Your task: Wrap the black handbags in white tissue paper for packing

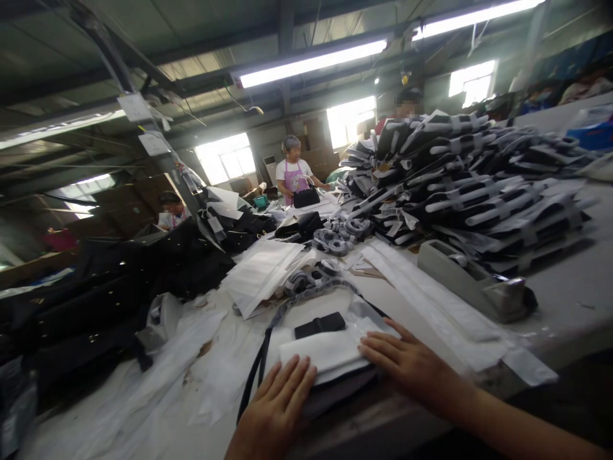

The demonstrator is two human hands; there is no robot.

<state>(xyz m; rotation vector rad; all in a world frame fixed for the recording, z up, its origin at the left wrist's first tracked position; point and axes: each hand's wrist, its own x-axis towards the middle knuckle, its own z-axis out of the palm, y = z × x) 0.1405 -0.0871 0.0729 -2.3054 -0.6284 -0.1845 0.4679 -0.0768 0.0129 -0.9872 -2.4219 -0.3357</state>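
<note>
My left hand [278,406] lies flat with fingers stretched out on the near end of a folded white packet [325,350]. My right hand [407,363] rests flat on the packet's right edge, fingers extended toward the left. The packet lies on top of a dark bag [335,390] at the table's front edge. A black rectangular piece [320,325] sits just beyond the packet. A black strap [253,377] runs down the packet's left side.
A grey tape dispenser [479,284] stands to the right. Behind it rises a tall pile of black-and-white strapped items [479,185]. White sheets [263,271], strap rolls [330,243] and black bags [96,300] cover the table. Three other people work at the far end.
</note>
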